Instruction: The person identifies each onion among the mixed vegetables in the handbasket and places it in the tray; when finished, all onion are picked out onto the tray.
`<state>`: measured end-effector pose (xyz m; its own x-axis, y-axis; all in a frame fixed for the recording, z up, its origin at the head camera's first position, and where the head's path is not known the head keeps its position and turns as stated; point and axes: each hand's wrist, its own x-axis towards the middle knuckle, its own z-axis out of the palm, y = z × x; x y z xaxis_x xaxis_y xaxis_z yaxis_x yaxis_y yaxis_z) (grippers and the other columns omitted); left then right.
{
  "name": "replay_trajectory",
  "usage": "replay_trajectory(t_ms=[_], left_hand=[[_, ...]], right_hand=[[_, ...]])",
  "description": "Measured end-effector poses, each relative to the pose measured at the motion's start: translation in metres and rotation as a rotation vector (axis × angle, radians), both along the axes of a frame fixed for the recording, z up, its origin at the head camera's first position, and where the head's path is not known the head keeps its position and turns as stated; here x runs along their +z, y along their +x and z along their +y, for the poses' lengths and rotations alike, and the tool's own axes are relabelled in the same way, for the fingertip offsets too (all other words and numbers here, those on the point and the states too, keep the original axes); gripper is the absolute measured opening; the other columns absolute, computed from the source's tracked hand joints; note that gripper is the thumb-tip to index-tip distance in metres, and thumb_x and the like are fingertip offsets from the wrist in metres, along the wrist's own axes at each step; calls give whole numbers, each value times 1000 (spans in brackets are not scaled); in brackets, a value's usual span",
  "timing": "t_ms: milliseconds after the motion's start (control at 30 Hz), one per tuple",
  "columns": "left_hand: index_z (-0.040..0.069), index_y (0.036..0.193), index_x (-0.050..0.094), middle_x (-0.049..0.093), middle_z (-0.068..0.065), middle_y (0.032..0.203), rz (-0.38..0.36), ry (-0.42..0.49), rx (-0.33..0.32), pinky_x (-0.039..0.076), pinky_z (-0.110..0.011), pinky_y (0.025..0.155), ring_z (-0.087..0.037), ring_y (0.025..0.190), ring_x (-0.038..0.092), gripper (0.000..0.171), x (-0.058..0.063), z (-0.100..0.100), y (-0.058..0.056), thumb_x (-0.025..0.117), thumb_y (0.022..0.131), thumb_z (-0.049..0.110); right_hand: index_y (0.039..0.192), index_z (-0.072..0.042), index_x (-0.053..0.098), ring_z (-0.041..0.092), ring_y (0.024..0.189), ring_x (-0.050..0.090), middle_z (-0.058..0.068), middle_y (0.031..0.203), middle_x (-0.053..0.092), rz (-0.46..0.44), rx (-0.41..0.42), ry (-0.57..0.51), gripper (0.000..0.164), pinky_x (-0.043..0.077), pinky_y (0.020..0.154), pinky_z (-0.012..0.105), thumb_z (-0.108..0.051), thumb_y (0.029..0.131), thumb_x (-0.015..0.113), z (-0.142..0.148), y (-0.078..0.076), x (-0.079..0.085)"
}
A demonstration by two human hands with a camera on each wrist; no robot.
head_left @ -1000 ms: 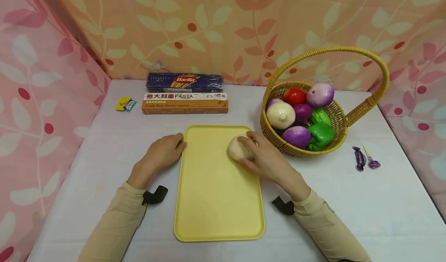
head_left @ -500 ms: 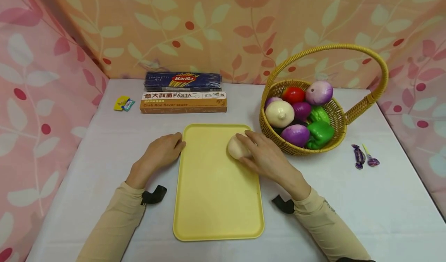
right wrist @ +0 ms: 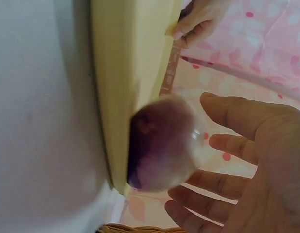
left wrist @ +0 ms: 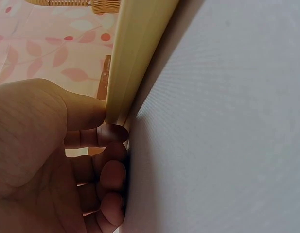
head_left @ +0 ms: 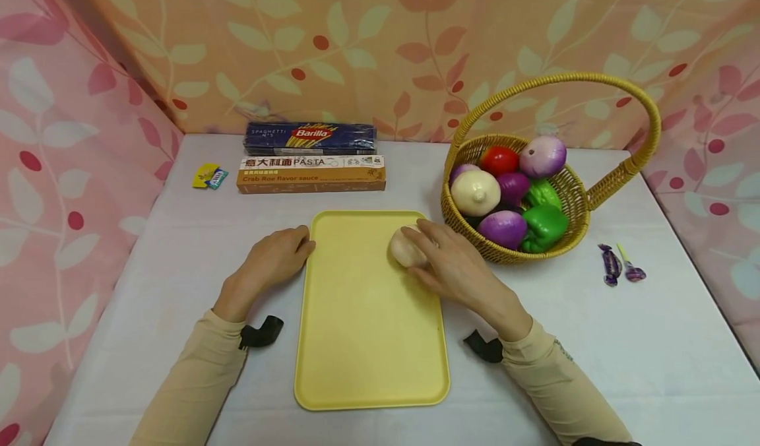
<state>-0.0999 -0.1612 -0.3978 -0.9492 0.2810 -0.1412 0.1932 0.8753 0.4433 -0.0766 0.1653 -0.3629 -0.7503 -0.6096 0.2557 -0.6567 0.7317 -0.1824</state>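
A white and purple turnip [head_left: 406, 248] sits on the yellow tray [head_left: 368, 340], near its far right corner. My right hand [head_left: 457, 264] is beside it, fingers spread loosely around its right side. In the right wrist view, the thumb stands apart from the turnip [right wrist: 162, 145], whose purple side shows, while the other fingertips are close behind it. At the tray's left edge, my left hand [head_left: 270, 258] pinches the rim. The left wrist view shows the thumb on the tray rim [left wrist: 132, 53] with the fingers curled below.
To the right of the tray stands a wicker basket [head_left: 584, 202] with a tall handle, full of vegetables. Behind the tray lie a sauce pasta box [head_left: 311, 175] and a blue spaghetti pack [head_left: 311, 139]. Small sweets [head_left: 210, 176] lie at far left; a purple-wrapped candy [head_left: 610, 265] and lollipop [head_left: 633, 271] at right.
The whole head view has shifted slightly. Both hands, the tray and the turnip keep almost the same places.
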Motion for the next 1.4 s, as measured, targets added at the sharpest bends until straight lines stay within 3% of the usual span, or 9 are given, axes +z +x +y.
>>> replay_trajectory(t_ms=[133,233,433,633,800,933,1133,1267,1400], left_hand=[[12,78,47,41,-2,67,-1,-2,1,30,-29,56,-18,63,42,25,0,0,0,49,101,23],[12,77,46,40,-2,67,2,-2,-2,30,-29,55,-17,62,42,26,0,0,0,49,101,23],[12,77,47,41,-2,66,10,1,-3,30,-29,55,-18,62,42,26,-1,0,0,49,100,23],[12,78,47,42,-2,67,4,3,-4,31,-29,56,-18,63,42,25,-2,0,0,49,100,22],[11,79,48,42,-2,67,6,-2,0,31,-30,56,-18,63,42,23,-1,0,1,50,100,22],[11,79,48,42,-2,67,2,2,1,31,-30,56,-18,64,43,23,0,0,0,50,100,22],[12,78,48,41,-2,67,1,3,1,30,-30,56,-18,63,42,24,0,0,-1,50,100,22],[12,79,48,42,-2,67,-1,3,4,31,-30,56,-18,63,42,24,0,0,0,50,100,22],[12,78,47,41,-2,67,4,6,1,30,-29,56,-18,63,42,24,0,0,-1,50,100,22]], right_hand=[[138,-13,52,34,122,55,17,137,55,8,-11,-46,60,47,99,49,-29,85,75,4,1,13],[134,-9,55,32,121,55,16,134,56,51,-37,-143,54,48,97,48,-24,86,74,12,-2,23],[129,-2,58,40,120,53,24,132,55,223,-201,-318,49,42,100,53,-13,84,73,41,-19,33],[135,-2,53,47,122,50,30,136,49,244,-344,-249,62,39,102,61,-21,81,78,66,-36,25],[132,-8,57,51,108,57,32,131,53,220,-330,-179,57,44,92,62,-25,82,78,70,-45,14],[129,-8,58,51,99,60,31,127,56,222,-328,-184,55,46,86,60,-19,80,80,69,-48,8],[127,-7,57,45,102,57,28,122,55,218,-337,-237,56,45,85,59,-13,77,82,68,-50,5],[132,-7,55,43,103,55,28,122,53,231,-344,-296,61,44,86,56,-15,77,82,65,-45,14],[134,-8,56,37,104,55,24,122,52,196,-301,-375,66,47,85,47,-15,75,84,57,-28,36]])
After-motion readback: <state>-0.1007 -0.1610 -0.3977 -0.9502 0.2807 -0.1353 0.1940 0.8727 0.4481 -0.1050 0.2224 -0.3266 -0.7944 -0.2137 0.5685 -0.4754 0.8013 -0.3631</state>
